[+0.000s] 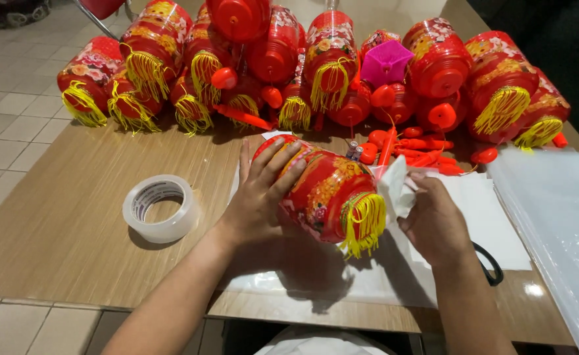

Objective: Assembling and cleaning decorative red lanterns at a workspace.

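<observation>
The left hand (260,197) lies spread over the side of a red plastic lantern with gold flower print and a yellow fringe tassel (325,190), its fingers fanned wide and pressed flat against the curved body, the thumb tucked below. The lantern rests on its side at the middle of the wooden table (59,230), tilted so that its tasselled end points toward the person and slightly right; it lies on a sheet of clear plastic film (342,276) spread over the near edge of the table. The right hand (434,220) is curled beside the tassel end, fingers bent inward and pinching a crumpled piece of white paper (394,190) that touches the lantern's rim. Under the right wrist the black loop handle of a pair of scissors (490,263) shows on flat white sheets (493,223). To the left, well apart from the hands, a roll of clear adhesive tape (161,207) lies flat on the table. Along the far side a heap of similar red lanterns with yellow tassels (329,59) is piled up, with one pink hexagonal piece (386,62) among them and loose red plastic parts (421,148) scattered just in front. A stack of clear plastic bags (559,217) lies at the right edge.
</observation>
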